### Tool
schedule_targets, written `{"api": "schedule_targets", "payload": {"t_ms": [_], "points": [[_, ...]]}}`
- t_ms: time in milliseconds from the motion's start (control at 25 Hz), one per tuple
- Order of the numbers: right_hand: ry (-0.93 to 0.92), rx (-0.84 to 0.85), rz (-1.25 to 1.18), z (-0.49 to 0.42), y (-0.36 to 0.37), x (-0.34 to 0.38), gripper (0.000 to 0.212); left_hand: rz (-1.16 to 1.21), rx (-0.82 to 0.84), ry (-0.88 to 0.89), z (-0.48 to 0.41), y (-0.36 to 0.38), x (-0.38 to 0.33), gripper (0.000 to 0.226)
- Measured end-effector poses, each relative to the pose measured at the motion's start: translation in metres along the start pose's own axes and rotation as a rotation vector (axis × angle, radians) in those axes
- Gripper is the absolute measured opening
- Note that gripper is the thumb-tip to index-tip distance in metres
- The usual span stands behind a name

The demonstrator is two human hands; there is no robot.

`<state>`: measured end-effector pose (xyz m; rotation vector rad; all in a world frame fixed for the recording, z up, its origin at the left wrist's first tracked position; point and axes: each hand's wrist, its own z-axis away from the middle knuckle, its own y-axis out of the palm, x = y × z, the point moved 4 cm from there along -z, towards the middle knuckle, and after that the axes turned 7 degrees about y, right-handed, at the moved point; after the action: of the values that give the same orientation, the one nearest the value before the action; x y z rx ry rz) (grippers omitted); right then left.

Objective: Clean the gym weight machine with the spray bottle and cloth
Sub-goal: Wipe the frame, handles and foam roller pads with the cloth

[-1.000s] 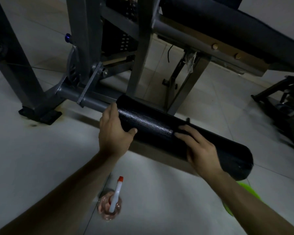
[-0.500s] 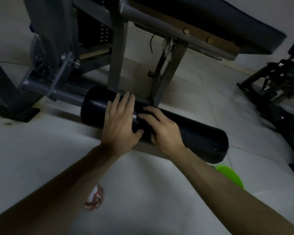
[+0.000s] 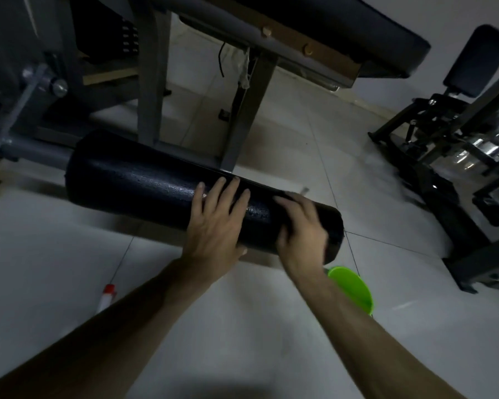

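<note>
The weight machine's black padded roller (image 3: 144,180) runs low across the floor on a grey steel bar (image 3: 32,152). My left hand (image 3: 216,223) lies flat on the roller right of its middle, fingers straight. My right hand (image 3: 300,226) curls over the roller's free end and presses what looks like a dark cloth (image 3: 284,198) against the pad; the cloth is barely distinguishable from the pad. The spray bottle (image 3: 107,295), white with a red tip, stands on the floor at lower left, mostly hidden behind my left forearm.
A bright green bowl (image 3: 353,286) sits on the tiled floor just below the roller's end. Grey frame legs (image 3: 149,82) and a black bench pad (image 3: 343,27) rise behind the roller. Another black machine (image 3: 455,156) stands at the right.
Both hands have slid right along the roller toward its free end. The view has shifted with them, and my left forearm now hides most of the spray bottle.
</note>
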<state>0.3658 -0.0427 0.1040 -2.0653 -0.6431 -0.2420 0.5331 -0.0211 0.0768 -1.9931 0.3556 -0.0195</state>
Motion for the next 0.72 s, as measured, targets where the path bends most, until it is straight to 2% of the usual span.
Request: {"api": "schedule_targets", "payload": {"t_ms": [120,200,240,360,520,600,720], "points": [[-0.183,0.142,-0.012,-0.009,0.025,0.037,0.061,-0.034,-0.043,-0.02,0.001,0.004,0.003,0.119],[-0.27,0.16,0.06,-0.008,0.009,0.009,0.066,-0.046,-0.033,-0.019,0.001,0.006,0.004,0.124],[-0.244,0.127,0.087,-0.008,-0.005,-0.016,0.068,-0.053,-0.03,-0.022,0.0,0.007,0.005,0.126],[0.027,-0.008,0.111,-0.012,-0.045,-0.088,0.068,-0.07,-0.021,-0.042,-0.002,0.009,0.001,0.126],[0.355,-0.175,-0.095,-0.015,-0.042,-0.112,0.044,-0.077,-0.021,-0.055,-0.002,0.009,-0.001,0.123],[0.392,-0.248,-0.132,0.014,-0.041,-0.101,0.043,-0.07,-0.014,-0.065,-0.005,0.008,-0.001,0.121],[0.293,-0.209,-0.069,0.063,-0.043,-0.087,0.049,-0.062,0.0,-0.066,-0.011,0.005,0.0,0.12]]}}
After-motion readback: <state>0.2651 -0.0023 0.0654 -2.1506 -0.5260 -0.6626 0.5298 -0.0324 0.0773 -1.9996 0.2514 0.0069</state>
